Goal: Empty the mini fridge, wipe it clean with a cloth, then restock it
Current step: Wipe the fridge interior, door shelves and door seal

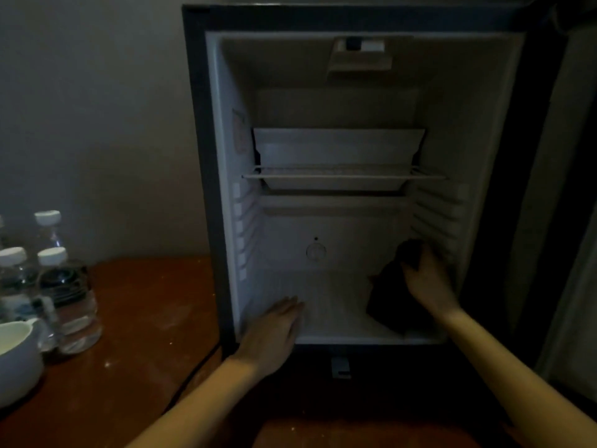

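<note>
Right hand (pixel 426 282) grips dark cloth (pixel 389 295) against lower-right inside wall of open mini fridge (pixel 323 150) at frame centre, left hand (pixel 274 328) flat, fingers straight, on fridge floor lower-left.

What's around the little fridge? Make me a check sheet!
Surface: brown wooden table.
Job's things: open white-lined mini fridge, emptied but for a white plastic tray on its wire shelf; dark cloth in its lower right corner; clear white-capped water bottles on the table.
Clutter: white ceramic bowl beside the bottles.
Hands: left hand flat on the fridge floor; right hand grips the cloth.
Cables: thin dark cord beside the fridge.
Surroundings: pale wall; fridge door open at right.
</note>
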Available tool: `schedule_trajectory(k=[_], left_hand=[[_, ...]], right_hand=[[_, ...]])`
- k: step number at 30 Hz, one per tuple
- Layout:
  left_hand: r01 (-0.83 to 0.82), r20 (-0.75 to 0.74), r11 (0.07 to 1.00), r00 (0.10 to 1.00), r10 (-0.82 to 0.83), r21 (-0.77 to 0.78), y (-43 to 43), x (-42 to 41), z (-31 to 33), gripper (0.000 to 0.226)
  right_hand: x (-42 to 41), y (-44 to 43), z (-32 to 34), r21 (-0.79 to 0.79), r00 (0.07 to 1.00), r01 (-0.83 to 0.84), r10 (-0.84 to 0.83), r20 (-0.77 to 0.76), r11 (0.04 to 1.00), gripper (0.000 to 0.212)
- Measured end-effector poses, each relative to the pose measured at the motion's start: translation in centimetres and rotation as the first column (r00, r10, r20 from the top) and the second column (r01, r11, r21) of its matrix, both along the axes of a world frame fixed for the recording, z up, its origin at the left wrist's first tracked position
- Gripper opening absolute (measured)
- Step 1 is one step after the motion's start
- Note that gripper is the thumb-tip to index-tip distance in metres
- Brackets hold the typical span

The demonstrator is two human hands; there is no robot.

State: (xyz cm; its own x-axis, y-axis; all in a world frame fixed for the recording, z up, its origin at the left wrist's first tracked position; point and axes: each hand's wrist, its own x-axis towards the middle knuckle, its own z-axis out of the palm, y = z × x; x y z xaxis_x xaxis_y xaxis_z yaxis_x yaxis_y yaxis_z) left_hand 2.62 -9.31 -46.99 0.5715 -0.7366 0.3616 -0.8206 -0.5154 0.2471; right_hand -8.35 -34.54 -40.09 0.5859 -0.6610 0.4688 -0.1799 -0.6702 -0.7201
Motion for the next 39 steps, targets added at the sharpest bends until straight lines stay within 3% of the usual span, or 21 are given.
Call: schedule_trajectory(k=[1, 3, 5, 7, 9, 12, 14, 19, 25, 27, 29, 32, 34, 35, 37, 39], left_hand=[[-0.049, 0.001, 0.999, 0.999, 0.049, 0.003, -0.5, 0.2, -0.4, 0.046], [-0.155, 0.008, 0.987, 0.988, 0.155, 0.046, -0.9, 0.9, -0.8, 0.049], [-0.229, -0.014, 0.967, 0.973, 0.232, 0.115, -1.1, 1.9, -1.0, 0.053], [-0.274, -0.041, 0.950, 0.958, 0.283, 0.148, -1.3, 2.4, -1.3, 0.057], [-0.325, 0.013, 0.933, 0.945, 0.327, 0.155, -1.5, 2.3, -1.6, 0.061], [-0.373, 0.099, 0.913, 0.927, 0.361, 0.167, -1.9, 2.2, -2.2, 0.068], [-0.381, 0.080, 0.909, 0.924, 0.373, 0.168, -2.1, 2.3, -2.3, 0.064], [-0.365, 0.069, 0.913, 0.931, 0.358, 0.184, -2.1, 2.0, -2.0, 0.056], [-0.325, 0.079, 0.924, 0.946, 0.315, 0.203, -1.6, 2.0, -2.1, 0.068], [-0.319, 0.072, 0.925, 0.948, 0.311, 0.205, -1.6, 1.9, -2.0, 0.057], [-0.316, 0.050, 0.930, 0.949, 0.312, 0.190, -1.7, 1.5, -1.8, 0.056], [-0.317, 0.094, 0.941, 0.947, 0.307, 0.117, -1.6, 1.4, -2.0, 0.075], [-0.317, 0.149, 0.943, 0.942, 0.301, 0.102, -1.8, 1.8, -2.4, 0.082], [-0.307, 0.150, 0.943, 0.946, 0.287, 0.128, -1.8, 2.1, -2.7, 0.084], [-0.290, 0.147, 0.943, 0.952, 0.267, 0.165, -1.7, 2.6, -3.0, 0.083], [-0.297, 0.105, 0.938, 0.954, 0.282, 0.180, -1.7, 2.5, -3.0, 0.066]], right_hand=[[1.0, -0.5, -1.4, -0.094, 1.000, 0.004, -0.006, -0.013, 0.996, 0.043], [3.0, -1.3, -3.6, -0.237, 0.972, -0.071, 0.014, -0.233, 0.969, 0.054], [4.9, -2.0, -5.0, -0.129, 0.923, -0.162, 0.104, -0.370, 0.978, 0.040], [6.5, -2.9, -5.8, 0.032, 0.937, -0.185, 0.186, -0.294, 0.982, 0.045], [7.8, -3.8, -5.6, 0.093, 0.952, -0.202, 0.218, -0.216, 0.975, 0.046], [8.1, -4.1, -5.4, 0.153, 0.955, -0.234, 0.257, -0.149, 0.960, 0.018], [7.4, -3.8, -5.4, 0.155, 0.927, -0.303, 0.328, -0.183, 0.940, 0.017], [3.6, -1.1, -6.2, 0.179, 0.846, -0.442, 0.475, -0.242, 0.879, 0.044], [-2.8, 2.6, -2.2, 0.264, 0.650, -0.574, 0.627, -0.429, 0.775, 0.024], [-2.1, 1.6, -0.4, 0.171, 0.742, -0.521, 0.542, -0.395, 0.837, 0.031], [0.0, 0.7, 1.0, -0.015, 0.788, -0.497, 0.444, -0.427, 0.868, 0.019], [4.6, -1.0, -0.6, -0.231, 0.824, -0.454, 0.307, -0.476, 0.860, 0.022], [6.9, -1.9, -3.0, -0.308, 0.874, -0.392, 0.247, -0.417, 0.867, 0.029], [7.7, -2.3, -4.1, -0.297, 0.905, -0.349, 0.237, -0.353, 0.889, 0.027], [8.9, -2.9, -5.5, -0.106, 0.942, -0.277, 0.248, -0.227, 0.955, 0.026], [9.7, -2.8, -5.7, 0.075, 0.933, -0.282, 0.292, -0.211, 0.956, 0.031]])
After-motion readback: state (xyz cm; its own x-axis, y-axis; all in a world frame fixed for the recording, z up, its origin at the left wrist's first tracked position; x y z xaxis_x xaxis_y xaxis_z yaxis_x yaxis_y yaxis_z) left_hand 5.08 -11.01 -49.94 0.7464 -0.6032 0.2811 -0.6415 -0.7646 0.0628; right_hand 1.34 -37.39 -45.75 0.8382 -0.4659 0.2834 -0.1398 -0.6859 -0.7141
